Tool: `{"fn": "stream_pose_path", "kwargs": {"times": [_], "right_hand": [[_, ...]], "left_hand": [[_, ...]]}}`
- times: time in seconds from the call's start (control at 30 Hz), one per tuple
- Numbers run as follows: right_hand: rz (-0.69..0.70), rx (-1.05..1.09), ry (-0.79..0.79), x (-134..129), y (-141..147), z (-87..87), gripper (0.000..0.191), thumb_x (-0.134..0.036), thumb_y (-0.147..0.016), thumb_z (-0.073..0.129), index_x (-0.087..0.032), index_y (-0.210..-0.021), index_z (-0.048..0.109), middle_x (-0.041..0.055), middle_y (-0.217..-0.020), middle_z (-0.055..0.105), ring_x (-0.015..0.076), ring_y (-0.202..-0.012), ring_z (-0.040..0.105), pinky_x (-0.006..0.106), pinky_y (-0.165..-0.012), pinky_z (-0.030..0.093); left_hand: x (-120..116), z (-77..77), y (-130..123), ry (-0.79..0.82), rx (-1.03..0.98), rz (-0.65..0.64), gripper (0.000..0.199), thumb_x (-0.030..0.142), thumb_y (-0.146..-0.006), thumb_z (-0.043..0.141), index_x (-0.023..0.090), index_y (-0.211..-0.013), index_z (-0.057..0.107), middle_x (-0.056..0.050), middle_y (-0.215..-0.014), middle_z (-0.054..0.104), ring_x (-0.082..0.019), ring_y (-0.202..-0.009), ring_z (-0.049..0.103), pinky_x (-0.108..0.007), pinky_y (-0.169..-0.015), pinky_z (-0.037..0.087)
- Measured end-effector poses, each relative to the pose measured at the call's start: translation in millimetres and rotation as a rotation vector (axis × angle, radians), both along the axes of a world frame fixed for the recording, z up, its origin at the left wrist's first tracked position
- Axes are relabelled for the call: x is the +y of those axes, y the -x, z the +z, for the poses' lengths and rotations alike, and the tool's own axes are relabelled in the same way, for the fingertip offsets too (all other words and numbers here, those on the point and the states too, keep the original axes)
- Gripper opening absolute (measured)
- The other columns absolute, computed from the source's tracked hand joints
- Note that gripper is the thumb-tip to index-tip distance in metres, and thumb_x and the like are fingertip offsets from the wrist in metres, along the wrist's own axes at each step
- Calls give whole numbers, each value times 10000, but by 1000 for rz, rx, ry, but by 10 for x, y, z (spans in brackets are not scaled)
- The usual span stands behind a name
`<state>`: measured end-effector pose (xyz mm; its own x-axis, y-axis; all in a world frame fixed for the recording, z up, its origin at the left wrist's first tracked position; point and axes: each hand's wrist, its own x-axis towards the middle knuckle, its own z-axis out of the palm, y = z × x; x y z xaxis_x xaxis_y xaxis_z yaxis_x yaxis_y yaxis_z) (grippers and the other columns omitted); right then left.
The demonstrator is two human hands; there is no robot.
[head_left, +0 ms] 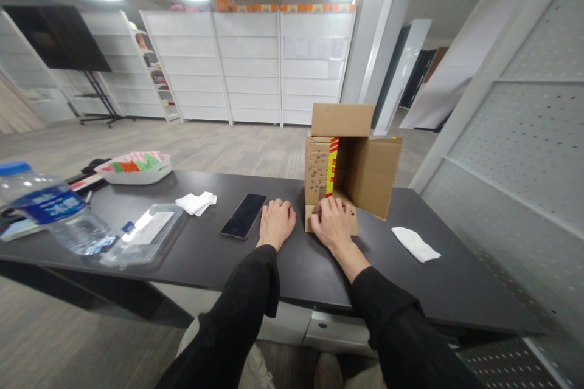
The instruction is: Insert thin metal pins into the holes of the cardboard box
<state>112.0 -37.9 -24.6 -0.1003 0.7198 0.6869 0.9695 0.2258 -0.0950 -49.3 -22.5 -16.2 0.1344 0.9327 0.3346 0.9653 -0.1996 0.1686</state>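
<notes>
A cardboard box [317, 170] stands on the dark table with its opening towards me. Its top, right and lower flaps are folded out, and yellow-and-red tape runs down the front left side. My right hand [333, 222] is closed over the lower flap, fingers bent at the opening and partly hidden. To the left of the box, my left hand [277, 222] rests on the tabletop with its fingers curled in; nothing shows in it. A black phone [244, 216] lies just left of that hand. The visible part of the box's inside is bare brown cardboard.
A folded white tissue [415, 244] lies right of the box, a crumpled tissue [196, 203] left of the phone. Further left are a clear plastic case [150, 234], a water bottle [59, 206] and a white basket [134, 176]. A perforated partition [515, 152] borders the right side.
</notes>
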Motion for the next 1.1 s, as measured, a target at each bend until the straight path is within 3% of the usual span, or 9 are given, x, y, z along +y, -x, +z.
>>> {"fn": "stream_pose_path", "kwargs": {"times": [0.37, 1.1], "right_hand": [[24, 83, -44, -39, -5, 10, 33, -177, -794, 519, -207, -804, 529, 52, -790, 617, 241, -842, 500, 382, -826, 288], [170, 187, -184, -152, -47, 57, 119, -169, -906, 480, -193, -912, 597, 48, -870, 687, 198, -837, 577, 342, -842, 312]], "left_hand": [[-7, 14, -5, 4, 5, -3, 292, 295, -972, 373, 205, -1001, 649, -105, -1060, 640, -245, -1061, 539, -380, -899, 384], [2, -7, 1, -7, 10, 2, 274, 295, -970, 381, 211, -991, 641, -92, -1044, 641, -237, -1051, 546, -371, -892, 389]]}}
